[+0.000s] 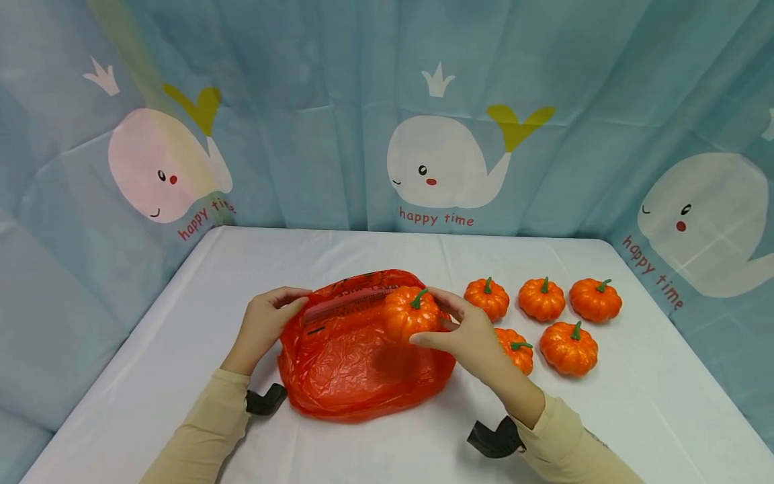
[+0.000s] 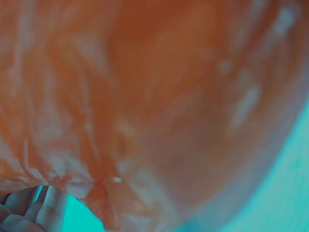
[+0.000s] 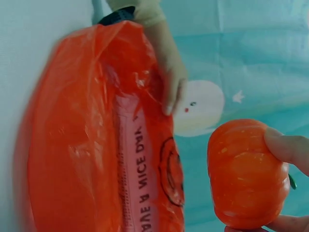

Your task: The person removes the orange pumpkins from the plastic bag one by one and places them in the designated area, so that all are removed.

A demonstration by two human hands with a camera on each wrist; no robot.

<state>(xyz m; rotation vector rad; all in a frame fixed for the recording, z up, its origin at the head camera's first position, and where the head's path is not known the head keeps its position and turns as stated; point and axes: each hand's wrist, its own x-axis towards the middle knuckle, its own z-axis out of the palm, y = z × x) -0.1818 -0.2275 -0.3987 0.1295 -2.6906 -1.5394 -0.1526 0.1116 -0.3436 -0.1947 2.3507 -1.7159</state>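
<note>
A red plastic bag (image 1: 338, 376) lies spread open on the table, printed lettering showing along its inner far side. My left hand (image 1: 263, 326) pinches the bag's rim at its left edge between thumb and fingers. In my right hand (image 1: 465, 333) is a small orange pumpkin (image 1: 405, 314) with a green stem, held between thumb and fingers over the right part of the bag's opening. The right wrist view shows that pumpkin (image 3: 246, 174) beside the red bag (image 3: 72, 145). Blurred bag plastic (image 2: 145, 96) fills most of the left wrist view.
To the right of the bag several more pumpkins (image 1: 568, 348) stand in two loose rows on the white table (image 1: 653, 403); one front pumpkin (image 1: 514, 349) is partly behind my right hand. A blue curtain (image 1: 326, 134) with whale prints hangs along the table's back and sides.
</note>
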